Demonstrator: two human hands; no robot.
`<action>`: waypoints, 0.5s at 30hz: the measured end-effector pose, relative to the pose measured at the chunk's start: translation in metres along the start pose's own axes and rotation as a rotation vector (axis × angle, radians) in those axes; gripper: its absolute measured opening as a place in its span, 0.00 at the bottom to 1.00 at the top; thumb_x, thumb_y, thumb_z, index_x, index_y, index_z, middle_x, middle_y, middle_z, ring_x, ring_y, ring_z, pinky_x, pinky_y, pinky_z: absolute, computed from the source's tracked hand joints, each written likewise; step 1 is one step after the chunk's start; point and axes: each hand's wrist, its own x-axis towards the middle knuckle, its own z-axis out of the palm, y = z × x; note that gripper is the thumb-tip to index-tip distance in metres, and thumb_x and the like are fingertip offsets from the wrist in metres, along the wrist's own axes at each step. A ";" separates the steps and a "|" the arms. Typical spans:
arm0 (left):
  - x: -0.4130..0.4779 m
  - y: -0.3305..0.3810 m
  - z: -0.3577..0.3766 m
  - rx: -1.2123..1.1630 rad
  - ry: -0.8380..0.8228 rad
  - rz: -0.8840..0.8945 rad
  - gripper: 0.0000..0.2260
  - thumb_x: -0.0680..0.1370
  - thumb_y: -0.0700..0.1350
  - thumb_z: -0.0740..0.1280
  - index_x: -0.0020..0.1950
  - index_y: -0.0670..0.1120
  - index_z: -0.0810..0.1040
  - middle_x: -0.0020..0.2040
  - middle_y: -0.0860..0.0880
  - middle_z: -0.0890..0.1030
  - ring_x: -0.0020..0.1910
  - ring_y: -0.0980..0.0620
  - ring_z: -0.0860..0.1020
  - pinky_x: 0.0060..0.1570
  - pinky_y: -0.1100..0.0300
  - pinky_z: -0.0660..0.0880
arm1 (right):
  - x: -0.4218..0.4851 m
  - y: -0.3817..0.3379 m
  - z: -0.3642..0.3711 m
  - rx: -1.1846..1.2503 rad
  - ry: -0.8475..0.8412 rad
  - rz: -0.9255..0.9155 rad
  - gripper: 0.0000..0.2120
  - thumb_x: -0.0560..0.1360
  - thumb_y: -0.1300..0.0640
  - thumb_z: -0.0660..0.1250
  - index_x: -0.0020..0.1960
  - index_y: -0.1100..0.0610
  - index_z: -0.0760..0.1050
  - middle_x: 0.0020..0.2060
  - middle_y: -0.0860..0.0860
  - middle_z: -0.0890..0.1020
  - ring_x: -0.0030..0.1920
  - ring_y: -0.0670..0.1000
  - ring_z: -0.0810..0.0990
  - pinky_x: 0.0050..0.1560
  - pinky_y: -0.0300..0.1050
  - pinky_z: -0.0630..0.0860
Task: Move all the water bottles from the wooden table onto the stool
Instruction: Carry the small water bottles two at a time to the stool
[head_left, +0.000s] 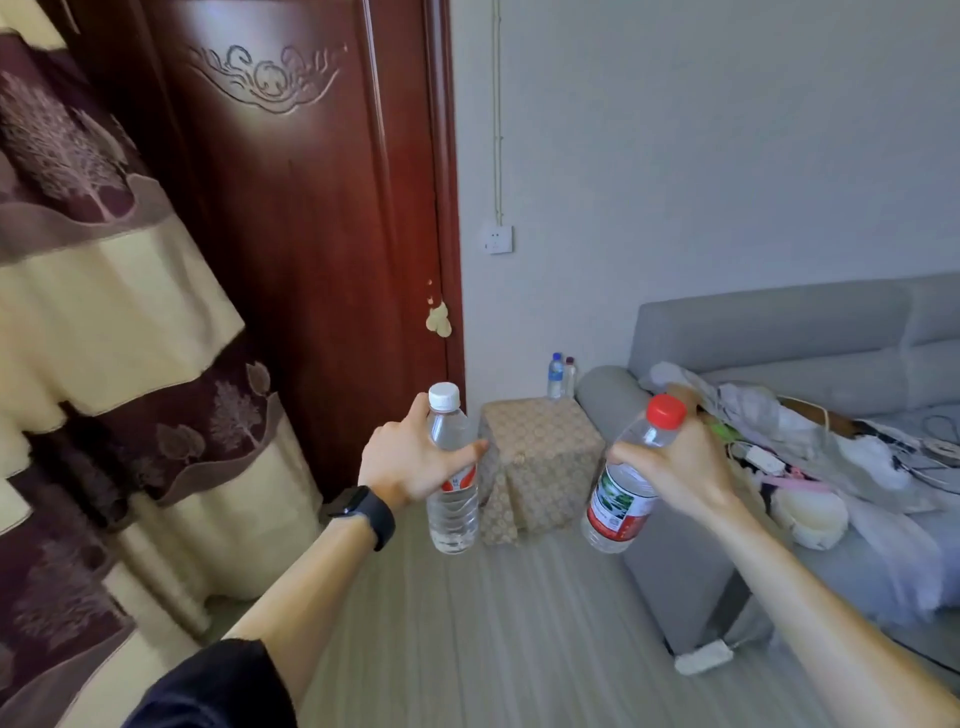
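Red-and-green label (618, 506) — print unreadable — on bottle (605, 538) in right hand (675, 467).

— What is being held?
— The left hand (410, 462) grips a white-capped bottle (452, 519), upright. The right hand (675, 467) grips a red-capped bottle (618, 506), tilted.
— And the stool (545, 457)?
— Ahead, between them, just beside the sofa (769, 332). Two small bottles (556, 375) stand at its far corner.

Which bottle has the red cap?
The tilted bottle in the right hand. The upright bottle in the left hand has a white cap; by the stool stand a blue-capped bottle and a dark-capped bottle.
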 end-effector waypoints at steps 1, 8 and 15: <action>0.021 0.002 0.008 0.002 -0.005 0.012 0.29 0.66 0.73 0.68 0.57 0.55 0.68 0.39 0.54 0.78 0.44 0.46 0.79 0.46 0.49 0.80 | 0.018 0.007 0.004 -0.010 -0.008 0.018 0.15 0.56 0.48 0.74 0.36 0.54 0.73 0.27 0.50 0.77 0.33 0.54 0.76 0.36 0.48 0.74; 0.157 0.035 0.091 0.000 -0.100 0.092 0.30 0.65 0.74 0.67 0.58 0.56 0.69 0.43 0.52 0.81 0.44 0.46 0.81 0.46 0.50 0.80 | 0.150 0.064 0.015 -0.106 0.042 0.003 0.21 0.53 0.43 0.69 0.35 0.59 0.75 0.37 0.58 0.81 0.41 0.55 0.78 0.39 0.48 0.75; 0.280 0.071 0.178 -0.083 -0.094 0.036 0.31 0.66 0.75 0.67 0.59 0.58 0.68 0.46 0.52 0.81 0.46 0.48 0.80 0.47 0.52 0.79 | 0.292 0.130 0.022 -0.143 -0.002 -0.025 0.21 0.54 0.40 0.70 0.36 0.57 0.78 0.36 0.53 0.84 0.40 0.54 0.82 0.42 0.52 0.79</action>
